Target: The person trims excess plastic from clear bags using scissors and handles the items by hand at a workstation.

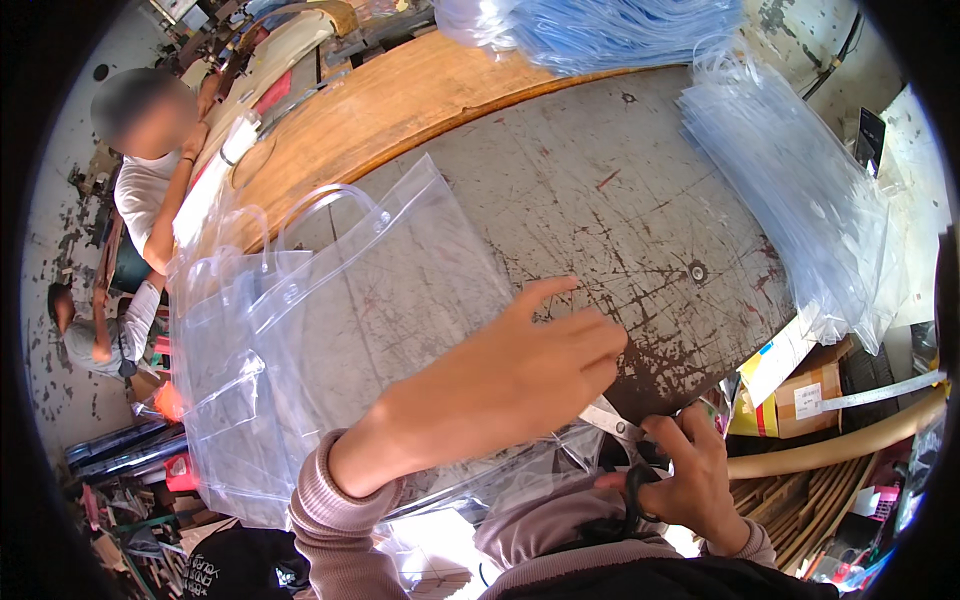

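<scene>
A clear plastic bag [240, 350] with tube handles lies over the table's left side and near edge. My left hand [520, 365] reaches across it, palm down. One outer finger stretches away while the others bend down toward the scissors; their tips and the thumb are hidden, so what they pinch does not show. In my right hand [695, 475] are scissors [640, 490] with black handles, held just below the table's near edge. Their metal blades point up-left, under my left fingers. Bunched clear plastic lies close beside the blades.
The scratched grey table [610, 190] has a wooden board [400, 90] along its far side. Stacked clear bags [790, 200] lie at the right, bluish plastic [620, 35] at the back. Cardboard boxes [800, 395] stand lower right. A co-worker [150, 190] and another person [100, 335] are at left.
</scene>
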`<state>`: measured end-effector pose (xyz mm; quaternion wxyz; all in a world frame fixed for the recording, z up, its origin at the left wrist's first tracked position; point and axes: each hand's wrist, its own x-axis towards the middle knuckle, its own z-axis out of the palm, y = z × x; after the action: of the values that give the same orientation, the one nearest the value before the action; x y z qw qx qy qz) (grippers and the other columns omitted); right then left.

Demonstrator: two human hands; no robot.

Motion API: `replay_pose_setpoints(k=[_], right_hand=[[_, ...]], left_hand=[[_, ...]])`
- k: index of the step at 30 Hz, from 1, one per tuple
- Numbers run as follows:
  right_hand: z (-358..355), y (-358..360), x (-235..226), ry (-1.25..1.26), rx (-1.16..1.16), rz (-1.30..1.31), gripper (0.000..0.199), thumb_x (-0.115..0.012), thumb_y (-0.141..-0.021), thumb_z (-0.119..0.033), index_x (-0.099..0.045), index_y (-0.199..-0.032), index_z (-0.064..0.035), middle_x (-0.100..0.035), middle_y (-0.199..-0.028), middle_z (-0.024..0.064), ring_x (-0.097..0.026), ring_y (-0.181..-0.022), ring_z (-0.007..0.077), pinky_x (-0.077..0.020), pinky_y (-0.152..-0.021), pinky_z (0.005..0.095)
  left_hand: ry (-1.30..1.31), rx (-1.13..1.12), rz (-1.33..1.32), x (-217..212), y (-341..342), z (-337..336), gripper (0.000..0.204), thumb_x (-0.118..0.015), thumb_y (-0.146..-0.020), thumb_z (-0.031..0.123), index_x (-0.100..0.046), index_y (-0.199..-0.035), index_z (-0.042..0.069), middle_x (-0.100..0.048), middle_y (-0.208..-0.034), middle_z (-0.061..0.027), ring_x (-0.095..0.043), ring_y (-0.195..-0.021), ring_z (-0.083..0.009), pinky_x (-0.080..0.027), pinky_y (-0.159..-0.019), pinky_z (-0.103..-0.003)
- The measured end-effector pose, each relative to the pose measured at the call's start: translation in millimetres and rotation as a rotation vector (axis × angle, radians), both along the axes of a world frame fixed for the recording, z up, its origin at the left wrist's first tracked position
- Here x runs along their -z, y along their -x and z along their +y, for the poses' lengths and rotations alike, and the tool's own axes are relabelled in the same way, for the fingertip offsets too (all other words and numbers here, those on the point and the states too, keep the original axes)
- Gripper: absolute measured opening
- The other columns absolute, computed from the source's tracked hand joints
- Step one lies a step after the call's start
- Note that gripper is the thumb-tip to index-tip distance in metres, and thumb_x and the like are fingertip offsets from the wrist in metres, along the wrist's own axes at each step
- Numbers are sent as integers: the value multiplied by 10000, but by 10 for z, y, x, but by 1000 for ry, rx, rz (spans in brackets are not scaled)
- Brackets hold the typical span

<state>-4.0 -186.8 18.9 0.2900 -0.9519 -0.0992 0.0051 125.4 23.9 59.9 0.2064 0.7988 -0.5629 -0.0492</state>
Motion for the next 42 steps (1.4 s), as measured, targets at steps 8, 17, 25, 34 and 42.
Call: replay_pose_setpoints(k=[8,17,25,34,42], right_hand=[[74,-52,-76,58,51,-8,650,-857,-491,-440,-574,-917,-39,-442,-778,98,-480,-717,288,-391,-594,375],[66,-74,-83,77,43,-60,583,-841,-531,-394,-600,-942,-57,-420,-745,84,-469,-700,256,-391,-533,372],[69,-76,-69,87,41,-79,549,-832,-534,-351,-597,-937,-62,-429,-766,90,-471,-724,273,-399,-541,384],[123,-49,-124,136,70,-22,582,-848,-533,-364,-565,-918,-32,-456,-796,123,-483,-751,326,-385,-609,407],[132,-60,-95,95,46,9,560,-857,-525,-315,-568,-921,-46,-474,-798,115,-490,-742,319,-389,-608,395]], left_hand=[[97,-292,-76,-204,-182,241,152,-696,-731,105,-599,-849,103,-577,-933,-32,-569,-983,-220,-392,-941,-411],[119,-100,115,69,-173,99,93,-659,-765,153,-611,-827,103,-550,-865,-8,-548,-909,-196,-394,-870,-356],[28,-36,104,103,-110,8,83,-639,-770,149,-589,-819,106,-534,-875,-1,-526,-955,-183,-362,-916,-365],[-3,-10,-117,159,23,-34,166,-557,-796,135,-574,-940,53,-527,-980,-36,-485,-1063,-170,-336,-975,-373],[-13,5,-139,130,68,1,186,-556,-760,103,-599,-927,33,-545,-1021,-38,-472,-1088,-181,-331,-1005,-393]])
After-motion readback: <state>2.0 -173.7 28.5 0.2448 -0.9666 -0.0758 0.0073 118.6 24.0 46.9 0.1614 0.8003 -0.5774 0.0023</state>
